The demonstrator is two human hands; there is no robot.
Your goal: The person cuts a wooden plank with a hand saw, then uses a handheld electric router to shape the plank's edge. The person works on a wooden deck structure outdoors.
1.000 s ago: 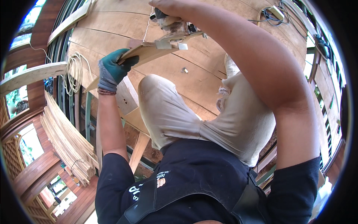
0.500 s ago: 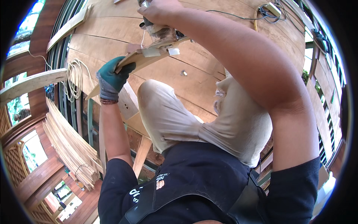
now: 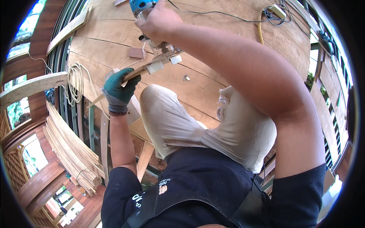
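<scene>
My bare right hand (image 3: pixel 161 23) is wrapped round a trim router (image 3: pixel 141 5) with a blue top and a clear base. The router's base rests at the far end of a thin wooden board (image 3: pixel 137 72), where the contact is partly hidden. My left hand (image 3: pixel 120 86), in a green and grey work glove, grips the near left end of that board, thumb and fingers closed on it. Two small white blocks (image 3: pixel 155 68) stick out from the board's near edge. The board is tilted and seen almost edge-on, above the plank floor beyond my knees.
A reddish block (image 3: pixel 136 53) with a cord lies on the planks (image 3: pixel 205 41). A dark cable runs right to a power strip (image 3: pixel 278 11). At left are coiled pale cord (image 3: pixel 76 81) and a stack of thin wood strips (image 3: pixel 70 150). A small pale piece (image 3: pixel 186 78) lies before my knees.
My right hand and the router have come nearer and slightly left, bringing the blue top into view. The board has turned more edge-on. My left hand has shifted slightly nearer and right with it.
</scene>
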